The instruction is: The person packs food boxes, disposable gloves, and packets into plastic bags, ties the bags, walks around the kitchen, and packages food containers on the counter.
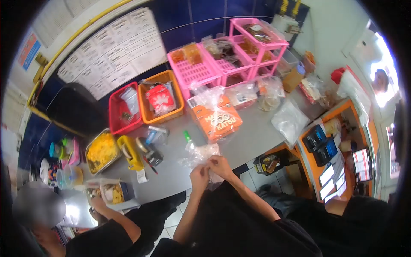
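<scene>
At the counter's front edge, my left hand (199,177) and my right hand (220,166) are close together, fingers pinched on a clear plastic bag (195,162). Part of the bag hangs down below my fingers, and its contents are too blurred to tell. Just beyond lies a pale packet (208,150) in clear plastic, against or under the bag. A green-capped bottle or marker (187,136) points away behind it. Farther back stands an orange box (219,120) printed "KATSU", wrapped in clear plastic.
Left on the steel counter (171,150) are a red basket (113,113), an orange basket (180,96), a yellow tape dispenser (130,150) and a tray of yellow food (102,147). Pink racks (197,75) stand behind. A co-worker's hand (99,204) is at a food box (122,193).
</scene>
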Demonstrator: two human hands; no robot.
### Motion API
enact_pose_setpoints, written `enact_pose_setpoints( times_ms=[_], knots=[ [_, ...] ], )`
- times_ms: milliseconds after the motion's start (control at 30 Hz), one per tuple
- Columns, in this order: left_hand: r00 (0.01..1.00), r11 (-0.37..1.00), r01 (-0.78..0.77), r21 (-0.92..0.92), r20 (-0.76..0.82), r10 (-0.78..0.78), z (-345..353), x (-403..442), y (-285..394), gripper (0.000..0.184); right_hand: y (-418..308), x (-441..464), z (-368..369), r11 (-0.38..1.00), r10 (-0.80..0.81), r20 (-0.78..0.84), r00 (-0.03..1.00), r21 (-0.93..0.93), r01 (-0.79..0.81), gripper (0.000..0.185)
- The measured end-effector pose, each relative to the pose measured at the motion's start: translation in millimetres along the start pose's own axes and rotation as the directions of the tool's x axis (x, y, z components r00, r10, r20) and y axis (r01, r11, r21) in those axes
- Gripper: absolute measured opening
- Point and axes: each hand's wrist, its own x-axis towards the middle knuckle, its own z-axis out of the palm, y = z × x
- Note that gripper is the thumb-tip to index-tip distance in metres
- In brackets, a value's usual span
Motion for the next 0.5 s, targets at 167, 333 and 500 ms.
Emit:
enact_pose_setpoints(
  times_ms=[167, 333, 500],
  knots=[
    [1.0, 1.0, 0.006, 0.022, -0.019, -0.006, -3.2, -0.3, 2.8, 0.015, 6.6, -6.0, -8.8, 0.964, 0.026, 0.137, 0.99, 0.257, -0.061, 0.016],
    [0.999, 0.998, -0.046, -0.036, 0.024, 0.046, -2.2, 1.6, -4.2, 0.017, 16.6, -8.3, -0.8, 0.985, -0.004, 0.025, 1.0, 0.171, 0.0, 0.018],
    [0.997, 0.998, -0.068, 0.003, 0.045, 0.067, -5.8, 1.9, -1.5, 0.019, 17.8, -6.3, 7.5, 0.992, 0.001, -0.045, 0.999, 0.123, 0.005, 0.017]
  ],
)
